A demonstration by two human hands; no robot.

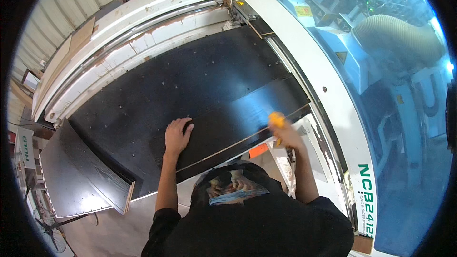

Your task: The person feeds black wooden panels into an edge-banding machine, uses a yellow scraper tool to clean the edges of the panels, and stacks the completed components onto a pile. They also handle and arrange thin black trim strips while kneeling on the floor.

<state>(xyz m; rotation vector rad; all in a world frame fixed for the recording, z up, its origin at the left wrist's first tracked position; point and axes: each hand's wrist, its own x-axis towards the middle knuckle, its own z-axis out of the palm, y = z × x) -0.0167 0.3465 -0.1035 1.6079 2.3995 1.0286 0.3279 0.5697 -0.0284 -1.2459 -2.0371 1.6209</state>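
A stack of dark flat wooden boards [83,181] sits at far left. The left hand [177,135] lies flat, grip released, on the long black wooden panel [228,128] lying across the machine's black tabletop [157,90]. The right hand [285,133], grip clenched around a small yellow tool [277,119], works the panel's near edge.

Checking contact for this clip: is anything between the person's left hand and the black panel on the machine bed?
Nothing visible. The left hand lies flat on the black panel, fingers spread on its surface. The right hand holds a yellow tool at the panel's near edge.
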